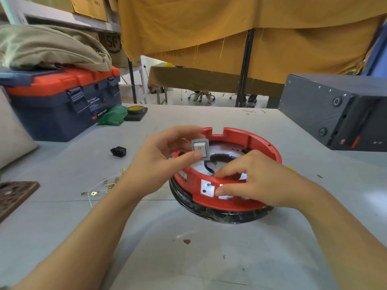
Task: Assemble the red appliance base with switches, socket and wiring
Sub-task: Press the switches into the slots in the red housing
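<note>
Nearby, toolbox (62,101) left, grey box (335,109) right.

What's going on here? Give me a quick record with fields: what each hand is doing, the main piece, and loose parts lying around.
left hand: pinches a grey rocker switch above the base
right hand: grips the near rim of the red base
loose parts: black socket, white wires with brass terminals, both on the grey table
nearby: toolbox
</note>
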